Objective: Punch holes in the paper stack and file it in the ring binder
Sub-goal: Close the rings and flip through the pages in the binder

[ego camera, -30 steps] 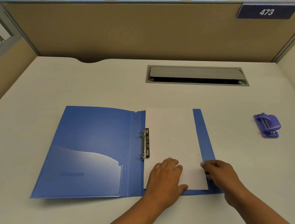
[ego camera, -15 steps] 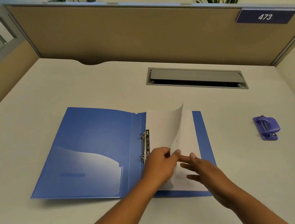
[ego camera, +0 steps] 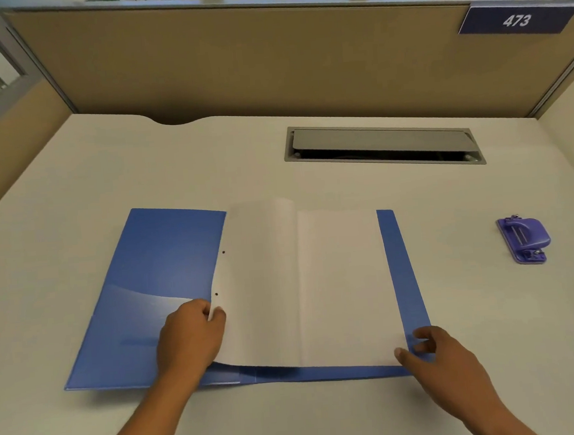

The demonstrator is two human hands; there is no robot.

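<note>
Ring binder: a blue ring binder (ego camera: 167, 281) lay open and flat on the pale desk (ego camera: 363, 414), its inside left cover carrying a translucent pocket; the ring mechanism was hidden beneath paper.

Turned sheet: one white punched sheet (ego camera: 259, 281) lay flipped leftward across the binder's spine, two small dark holes showing near its left edge, which curled slightly upward.

Paper stack: the remaining paper stack (ego camera: 345, 281) rested on the binder's right cover, a blue strip of that cover exposed along its right side.

Left hand: the left hand (ego camera: 192, 338) pinched the turned sheet's lower left edge between thumb and fingers, over the binder's left cover.

Right hand: the right hand (ego camera: 437, 353) lay loosely spread at the binder's lower right corner, thumb tip touching the stack's corner, fingers on the blue cover.

Hole punch: a purple hole punch (ego camera: 524, 240) sat well apart, right of the binder.

Cable hatch: a grey cable hatch (ego camera: 383, 144), lid partly raised, sat beyond the binder.

Partition: a tan partition (ego camera: 232, 60) rose behind the binder, bearing a blue plate reading 473 (ego camera: 517, 20).
</note>
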